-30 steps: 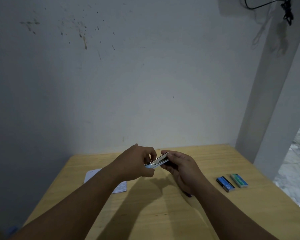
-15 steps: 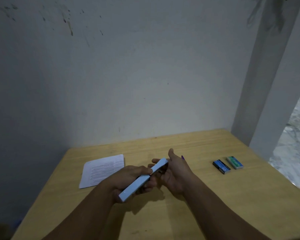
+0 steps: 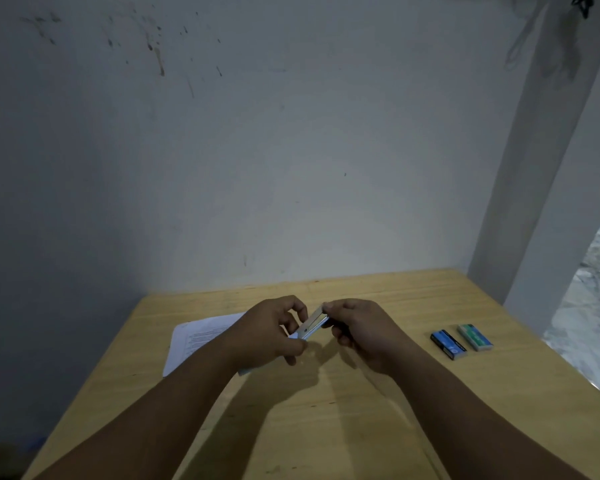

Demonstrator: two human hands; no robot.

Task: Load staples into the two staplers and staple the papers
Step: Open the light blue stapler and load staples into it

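A light blue stapler (image 3: 313,326) with a metal underside is held above the wooden table (image 3: 395,393), tilted with one end up to the right. My left hand (image 3: 274,332) grips its lower end between thumb and fingers. My right hand (image 3: 361,332) pinches its upper end. Printed papers (image 3: 198,336) lie on the table behind my left hand, partly hidden by it. Two small staple boxes rest to the right: a blue one (image 3: 448,344) and a green one (image 3: 474,337). A second stapler is not visible.
The table stands against a stained white wall (image 3: 291,168). A white pillar (image 3: 534,168) rises at the table's far right corner, with a pale floor (image 3: 596,306) beyond the table's right edge.
The stapler went from slanting low in my left hand to being held higher, between both hands. My right hand closed its fingers onto the upper end. The camera view tilted up.
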